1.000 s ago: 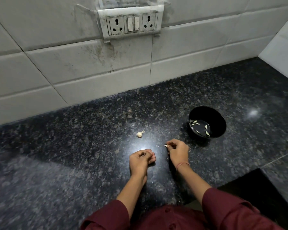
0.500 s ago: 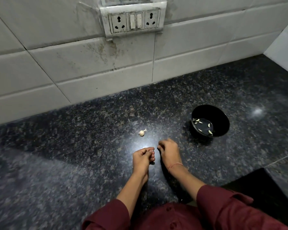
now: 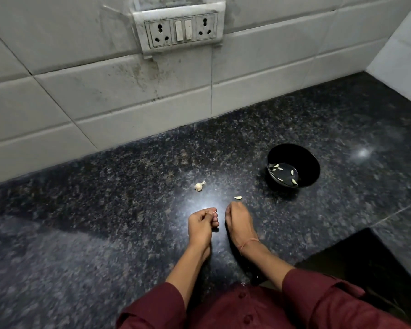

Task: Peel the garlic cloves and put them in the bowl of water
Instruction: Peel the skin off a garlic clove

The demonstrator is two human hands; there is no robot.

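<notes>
Head view shows both hands low on the dark counter point(image 3: 105, 210), close together but apart. Left hand point(image 3: 201, 225) is curled with fingertips pinched around something small and pale, too tiny to tell whether it is a clove or skin. Right hand point(image 3: 239, 220) lies knuckles up, fingers bent under and hidden, so I cannot tell if it grips anything. One clove point(image 3: 238, 198) lies on the counter just beyond its fingertips; contact is unclear. Farther left sits a small garlic piece point(image 3: 199, 186) with a stem. To the right, well apart, a black bowl point(image 3: 306, 162) holds water with several cloves floating. Maroon sleeves point(image 3: 318, 295) are cut off at the bottom edge.
</notes>
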